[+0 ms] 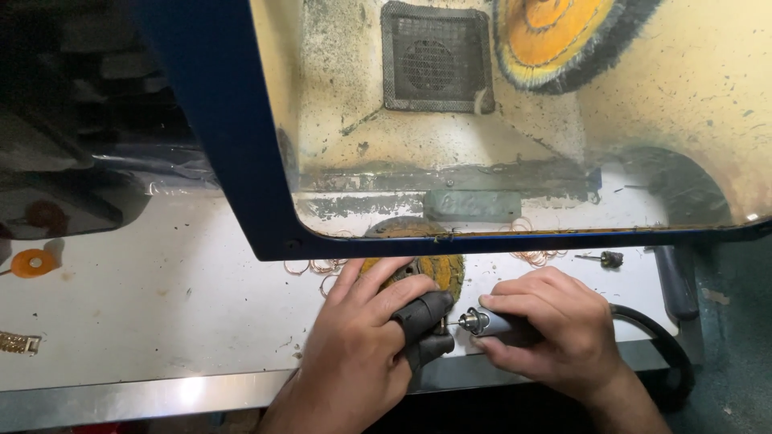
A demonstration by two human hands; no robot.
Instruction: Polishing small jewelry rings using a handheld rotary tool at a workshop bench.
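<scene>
White dusty bench under me, my left hand [362,337] pinches a tiny piece in black finger covers while my right hand [555,329] grips the tool [490,323], its tip touching; next needs steady, gentle pressing.

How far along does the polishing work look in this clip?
In hand: the right hand holds a rotary handpiece with its tip against a small piece pinched in the left hand, whose fingertips wear dark guards. Done or left cannot be sorted: thin copper-coloured rings lie on the white bench, their finish too small to judge.
</scene>
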